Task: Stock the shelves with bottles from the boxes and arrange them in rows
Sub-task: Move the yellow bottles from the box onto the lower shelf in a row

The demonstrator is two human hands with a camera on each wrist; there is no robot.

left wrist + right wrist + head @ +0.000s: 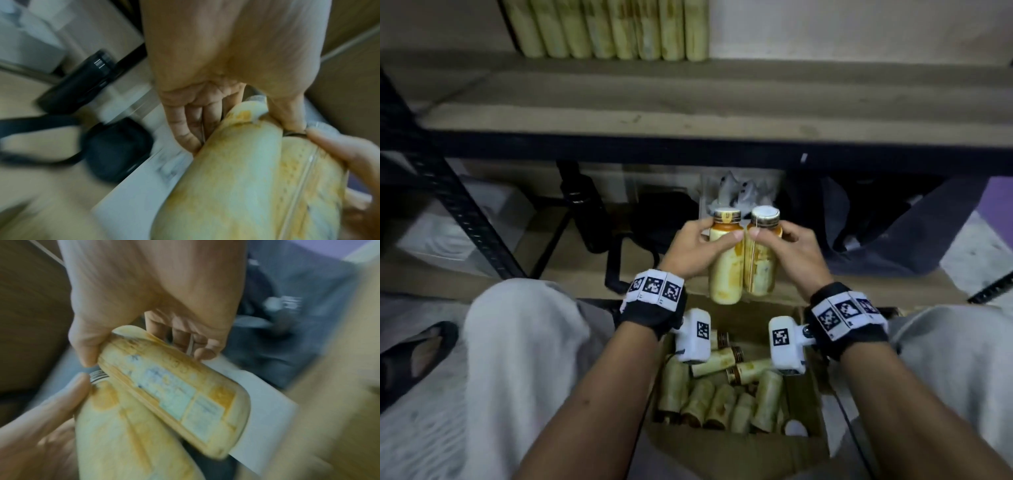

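My left hand [690, 245] wraps its fingers round one bottle [724, 270], my right hand [787, 245] round a second [758, 263], both above the box [808, 404]. They touch; a knock could slip one. On the shelf [688, 99], eight stand in a row [606, 27].

held bottles [726, 270]: glossy, smooth, yellow printed wrap; ridged metallic caps
box [808, 404]: matt brown cardboard
shelf board [688, 99]: matt, scuffed, wood-look, above box
shelf frame [688, 150]: dark painted metal
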